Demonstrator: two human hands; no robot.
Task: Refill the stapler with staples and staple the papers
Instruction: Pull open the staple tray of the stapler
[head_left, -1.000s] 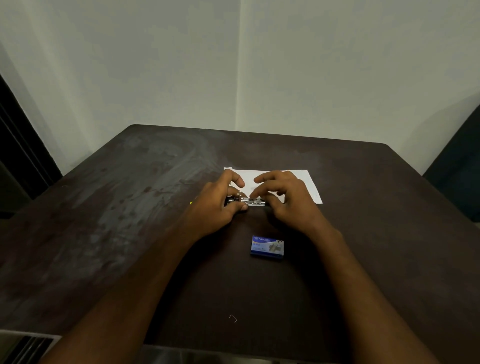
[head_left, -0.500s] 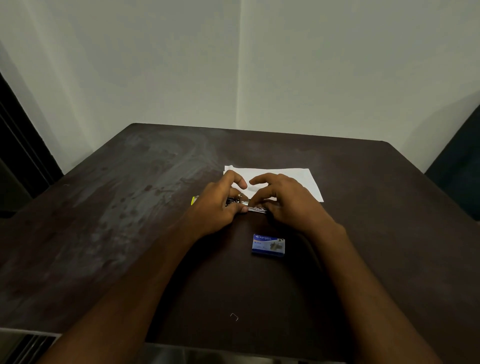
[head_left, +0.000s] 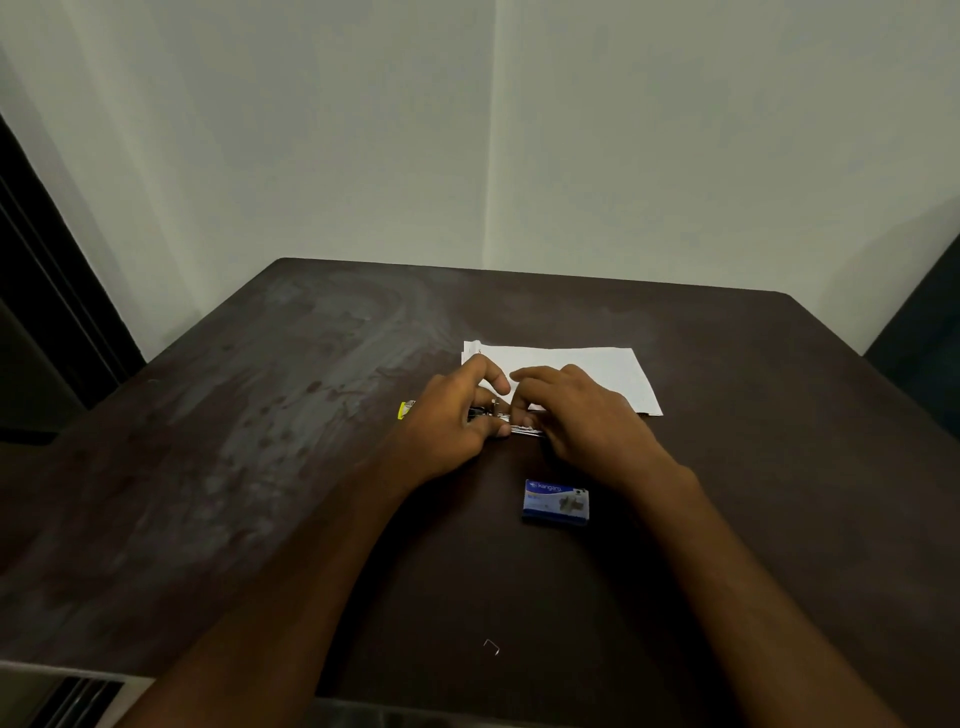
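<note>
**Here, two hands on a half-hidden stapler**

The left hand (head_left: 447, 431) grips the stapler (head_left: 521, 427); the right hand (head_left: 582, 415) pinches its metal rail, the hands close together. Palms hide most of the body. Its long axis runs left–right, yellow end leftward, just before the papers (head_left: 597, 366) on the table (head_left: 260, 467). The blue box (head_left: 556, 502) nearer reads "kangaro"; finer print is illegible. A loose staple (head_left: 492, 646) lies nearest.

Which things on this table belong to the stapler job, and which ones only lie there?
For the job:
- stapler, held by left hand and right hand
- white papers
- blue staple box

Just lying about:
- one loose staple near the front edge of the dark table
</note>
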